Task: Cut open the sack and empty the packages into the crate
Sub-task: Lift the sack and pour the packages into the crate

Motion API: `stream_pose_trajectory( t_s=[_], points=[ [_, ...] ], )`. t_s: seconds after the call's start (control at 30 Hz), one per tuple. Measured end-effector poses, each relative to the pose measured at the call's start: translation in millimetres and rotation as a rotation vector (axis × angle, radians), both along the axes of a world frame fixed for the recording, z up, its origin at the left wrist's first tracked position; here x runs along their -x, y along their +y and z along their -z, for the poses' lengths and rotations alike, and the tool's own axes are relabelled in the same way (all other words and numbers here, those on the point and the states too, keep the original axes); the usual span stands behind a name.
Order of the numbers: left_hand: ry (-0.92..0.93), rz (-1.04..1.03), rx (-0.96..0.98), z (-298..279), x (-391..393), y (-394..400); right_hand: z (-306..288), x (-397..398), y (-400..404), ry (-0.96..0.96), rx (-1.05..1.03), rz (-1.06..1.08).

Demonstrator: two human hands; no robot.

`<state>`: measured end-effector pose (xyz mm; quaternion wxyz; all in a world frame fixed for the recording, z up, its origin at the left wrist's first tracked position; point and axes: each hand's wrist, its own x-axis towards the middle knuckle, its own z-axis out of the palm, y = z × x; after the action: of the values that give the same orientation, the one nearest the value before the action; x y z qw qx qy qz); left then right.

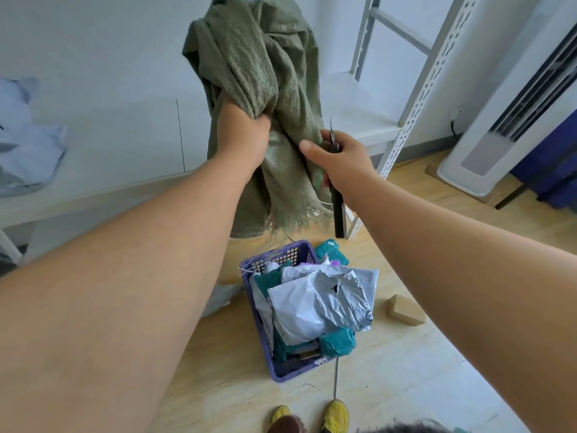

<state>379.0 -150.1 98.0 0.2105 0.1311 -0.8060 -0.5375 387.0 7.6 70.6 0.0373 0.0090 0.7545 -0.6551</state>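
Though crammed, crate [282,365] of packages [321,303].

1. No text, brand, number or sign can be read anywhere in the head view.
2. A teal package [331,250] at twelve o'clock of the crate [282,367] bears a small pale mark, too blurred to make out.
3. The grey mailer [321,304] on top of the crate's load has a small dark spot at its upper middle; whether it is print or a tear cannot be told.
4. A pale label edge shows at nine o'clock of that mailer, with a few dark characters too small to read.
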Motion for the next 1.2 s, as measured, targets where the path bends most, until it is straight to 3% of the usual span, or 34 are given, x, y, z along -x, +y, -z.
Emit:
stream_pose_trajectory(
  t_s=[0.17, 0.4, 0.57, 0.67, 0.97, 1.2],
  points=[
    [-0.072, 0.077, -0.027, 11, -1, 14, 0, -3, 12, 0.016, 0.005, -0.012],
    [-0.105, 0.379, -0.465, -1, -8, 78, -3, -7, 48, 0.053, 0.012, 0.104],
    [-0.208, 0.462, -0.311, 6, -4, 131, 8, -2, 101, 0.03, 0.027, 0.258],
    [-0.28, 0.506, -0.315, 18, 4, 171, 20, 7, 149, 0.025, -0.008, 0.36],
    [-0.279, 0.636, -0.321, 59, 44, 356, 49, 44, 360, 0.021, -0.037, 0.703],
    [-0.362, 0.54, -0.301, 111, 67, 402, 73, 80, 448, 0.032, -0.049, 0.972]
  ],
)
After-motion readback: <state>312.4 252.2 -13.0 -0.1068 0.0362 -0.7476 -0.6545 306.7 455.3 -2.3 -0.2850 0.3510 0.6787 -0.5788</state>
